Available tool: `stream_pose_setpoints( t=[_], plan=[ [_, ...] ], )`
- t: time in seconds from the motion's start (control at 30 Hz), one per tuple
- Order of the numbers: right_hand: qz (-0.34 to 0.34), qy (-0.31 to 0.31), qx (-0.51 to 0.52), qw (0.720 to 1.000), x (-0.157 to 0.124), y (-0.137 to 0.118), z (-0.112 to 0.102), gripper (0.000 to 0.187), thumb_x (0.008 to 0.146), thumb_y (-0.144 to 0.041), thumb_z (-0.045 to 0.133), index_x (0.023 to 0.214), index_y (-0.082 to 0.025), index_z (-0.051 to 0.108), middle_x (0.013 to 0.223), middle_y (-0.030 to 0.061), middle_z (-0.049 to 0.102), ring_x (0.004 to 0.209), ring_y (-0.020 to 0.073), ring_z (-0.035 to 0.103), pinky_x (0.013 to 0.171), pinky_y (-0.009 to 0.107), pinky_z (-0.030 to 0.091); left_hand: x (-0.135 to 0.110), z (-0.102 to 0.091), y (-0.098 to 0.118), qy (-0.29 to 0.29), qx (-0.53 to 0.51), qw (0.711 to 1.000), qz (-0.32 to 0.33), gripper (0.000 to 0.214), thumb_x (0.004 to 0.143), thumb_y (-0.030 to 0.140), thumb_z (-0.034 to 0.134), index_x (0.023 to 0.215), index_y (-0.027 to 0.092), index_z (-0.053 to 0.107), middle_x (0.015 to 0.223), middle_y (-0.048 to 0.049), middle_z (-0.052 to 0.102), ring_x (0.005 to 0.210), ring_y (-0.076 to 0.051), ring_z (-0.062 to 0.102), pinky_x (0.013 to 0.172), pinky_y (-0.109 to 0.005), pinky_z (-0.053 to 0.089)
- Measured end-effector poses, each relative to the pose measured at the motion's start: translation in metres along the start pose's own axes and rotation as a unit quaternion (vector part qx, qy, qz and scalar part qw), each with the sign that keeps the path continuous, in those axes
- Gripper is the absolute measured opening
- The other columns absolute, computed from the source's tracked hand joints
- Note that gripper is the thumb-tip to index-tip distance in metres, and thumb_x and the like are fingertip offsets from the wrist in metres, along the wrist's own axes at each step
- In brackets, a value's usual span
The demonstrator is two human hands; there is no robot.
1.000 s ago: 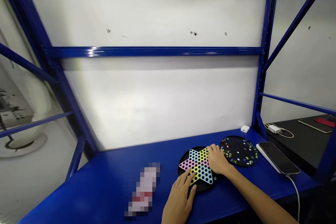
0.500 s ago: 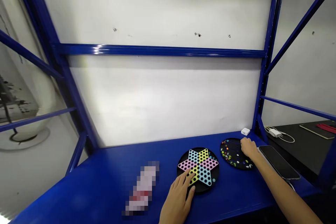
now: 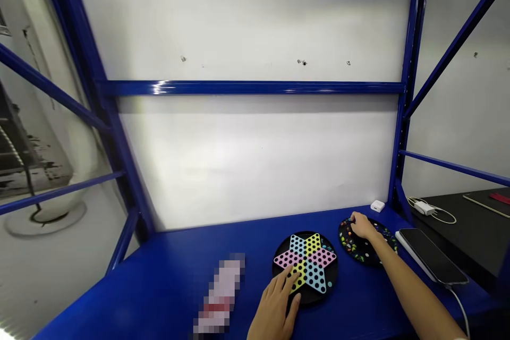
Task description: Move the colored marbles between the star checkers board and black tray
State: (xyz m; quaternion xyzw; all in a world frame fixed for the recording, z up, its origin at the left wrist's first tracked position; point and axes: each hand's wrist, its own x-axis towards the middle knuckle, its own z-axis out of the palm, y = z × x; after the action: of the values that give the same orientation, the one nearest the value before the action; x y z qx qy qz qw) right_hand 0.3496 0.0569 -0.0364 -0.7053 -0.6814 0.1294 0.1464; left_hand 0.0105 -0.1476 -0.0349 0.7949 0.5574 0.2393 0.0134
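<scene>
A round black board with a star of pastel-coloured holes (image 3: 306,264) lies on the blue shelf (image 3: 159,287). My left hand (image 3: 277,303) rests flat on the board's near left edge, fingers spread. Right of it sits a round black tray of several coloured marbles (image 3: 360,247). My right hand (image 3: 362,226) reaches into the tray's far side with fingers curled down onto the marbles; whether they grip one is hidden.
A dark phone (image 3: 432,255) with a cable lies right of the tray. A small white charger (image 3: 377,205) sits by the blue upright. A blurred white object (image 3: 221,295) lies on the left. Another black table (image 3: 470,223) with a white adapter stands at right.
My right hand left the star board, went to the tray's right side, and now sits over its far left part. My left hand stayed on the board's edge.
</scene>
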Motion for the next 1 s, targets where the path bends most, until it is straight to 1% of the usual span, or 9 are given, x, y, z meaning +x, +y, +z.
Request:
stream_pose_setpoints(
  t=[0.13, 0.27, 0.33, 0.43, 0.53, 0.63, 0.7, 0.87, 1.0],
  plan=[
    [0.06, 0.064, 0.002, 0.996, -0.001, 0.009, 0.002, 0.034, 0.086, -0.015, 0.043, 0.117, -0.019, 0.056, 0.119, 0.0114, 0.057, 0.094, 0.0206, 0.064, 0.076, 0.029, 0.044, 0.0, -0.001, 0.001, -0.004, -0.007, 1.0, -0.002, 0.044, 0.099, 0.044, 0.04, 0.142, 0.038, 0.05, 0.149, -0.0005, 0.051, 0.135, -0.025, 0.051, 0.109, -0.045, 0.049],
    [0.092, 0.096, 0.01, 0.991, 0.001, 0.037, -0.007, 0.037, 0.088, -0.016, 0.04, 0.12, -0.019, 0.058, 0.126, 0.0145, 0.056, 0.096, 0.0237, 0.065, 0.078, 0.033, 0.046, 0.0, 0.0, 0.002, -0.005, -0.007, 1.0, -0.012, 0.044, 0.099, 0.044, 0.04, 0.141, 0.036, 0.051, 0.148, -0.0013, 0.052, 0.134, -0.025, 0.051, 0.109, -0.045, 0.048],
    [0.09, 0.105, 0.029, 0.99, 0.005, 0.056, -0.012, 0.036, 0.087, -0.014, 0.042, 0.117, -0.019, 0.061, 0.126, 0.0147, 0.058, 0.102, 0.0248, 0.064, 0.082, 0.033, 0.047, 0.001, 0.0, 0.003, -0.005, -0.009, 1.0, -0.015, 0.044, 0.099, 0.044, 0.04, 0.14, 0.035, 0.052, 0.148, -0.0019, 0.052, 0.134, -0.024, 0.051, 0.109, -0.044, 0.048],
    [0.066, 0.092, 0.068, 0.991, 0.009, 0.083, -0.019, 0.032, 0.084, -0.01, 0.046, 0.108, -0.017, 0.066, 0.115, 0.013, 0.066, 0.106, 0.0239, 0.064, 0.086, 0.031, 0.047, 0.001, -0.001, 0.005, -0.007, -0.015, 1.0, -0.018, 0.044, 0.1, 0.044, 0.04, 0.141, 0.035, 0.052, 0.148, -0.0022, 0.052, 0.135, -0.024, 0.05, 0.11, -0.043, 0.047],
    [0.034, 0.064, 0.096, 0.993, 0.009, 0.096, -0.022, 0.028, 0.082, -0.01, 0.052, 0.105, -0.015, 0.068, 0.108, 0.0111, 0.069, 0.103, 0.0209, 0.065, 0.086, 0.027, 0.048, 0.001, -0.001, 0.004, -0.004, -0.019, 1.0, -0.016, 0.043, 0.1, 0.044, 0.04, 0.141, 0.036, 0.051, 0.148, -0.0019, 0.052, 0.135, -0.024, 0.05, 0.11, -0.044, 0.047],
    [0.008, 0.013, 0.094, 0.995, 0.004, 0.091, -0.021, 0.025, 0.08, -0.013, 0.059, 0.103, -0.015, 0.069, 0.106, 0.0107, 0.069, 0.099, 0.0202, 0.065, 0.08, 0.025, 0.048, 0.0, 0.001, 0.003, 0.004, -0.019, 1.0, -0.011, 0.043, 0.099, 0.044, 0.041, 0.141, 0.036, 0.051, 0.147, -0.0013, 0.052, 0.134, -0.024, 0.051, 0.11, -0.044, 0.047],
    [-0.012, -0.007, 0.059, 0.998, 0.0, 0.082, -0.018, 0.025, 0.078, -0.011, 0.059, 0.102, -0.016, 0.069, 0.107, 0.01, 0.067, 0.099, 0.0199, 0.064, 0.079, 0.025, 0.047, 0.0, 0.002, 0.003, 0.006, -0.019, 1.0, -0.012, 0.043, 0.099, 0.044, 0.041, 0.141, 0.036, 0.051, 0.147, -0.0014, 0.052, 0.134, -0.024, 0.051, 0.109, -0.043, 0.048],
    [-0.046, 0.032, -0.027, 0.998, -0.017, 0.064, -0.004, 0.022, 0.088, -0.015, 0.048, 0.103, -0.019, 0.064, 0.109, 0.0085, 0.062, 0.096, 0.0192, 0.062, 0.078, 0.027, 0.043, 0.0, 0.002, 0.003, -0.005, -0.015, 1.0, -0.02, 0.044, 0.1, 0.044, 0.039, 0.141, 0.036, 0.051, 0.147, -0.0018, 0.052, 0.135, -0.024, 0.05, 0.109, -0.044, 0.047],
    [-0.027, 0.055, 0.001, 0.998, -0.02, 0.059, 0.0, 0.023, 0.09, -0.018, 0.043, 0.1, -0.019, 0.063, 0.104, 0.0082, 0.063, 0.094, 0.0196, 0.062, 0.075, 0.026, 0.043, 0.0, 0.001, 0.003, -0.013, -0.016, 1.0, -0.02, 0.044, 0.1, 0.046, 0.038, 0.141, 0.036, 0.05, 0.148, -0.0018, 0.052, 0.135, -0.023, 0.049, 0.11, -0.043, 0.046]
  ],
)
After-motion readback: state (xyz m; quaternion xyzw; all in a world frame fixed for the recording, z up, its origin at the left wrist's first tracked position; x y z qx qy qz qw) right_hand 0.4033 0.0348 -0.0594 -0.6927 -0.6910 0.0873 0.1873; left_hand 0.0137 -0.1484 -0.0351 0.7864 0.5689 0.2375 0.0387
